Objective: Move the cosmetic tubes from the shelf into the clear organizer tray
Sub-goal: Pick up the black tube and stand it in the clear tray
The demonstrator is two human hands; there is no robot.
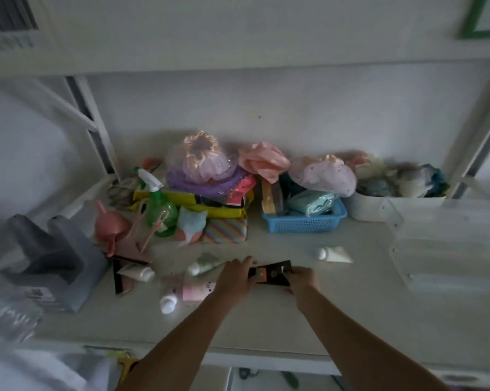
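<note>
1. Both hands on one black tube (272,273) at lower centre of the frame, on the white shelf (294,320): left hand (235,277) over its left end, right hand (304,279) at its right end.
2. Left fingers (245,262) curled over the tube, seemingly gripping; right fingers closed against the far end. Lifted or lying flat: cannot tell.
3. Probably held at both ends to steady a soft, slippery thing before carrying it rightward.
4. Black tube: dark, flat-sided, orange patch near the middle, pale lettering toward the right end, too blurred to read.
5. Other tubes scattered on the shelf: greenish tube (205,265) just beside the left hand, pink tube (190,290) below it, cream tube (137,273) at left, white tube (334,254) to the right, apart from the hands.
6. Clear tray (449,249) at right of the frame, apparently without tubes, well apart from the black tube.
7. Clutter behind, upper centre: blue basket (303,221), green spray bottle (159,203), likely pushed back to leave working room.
</note>
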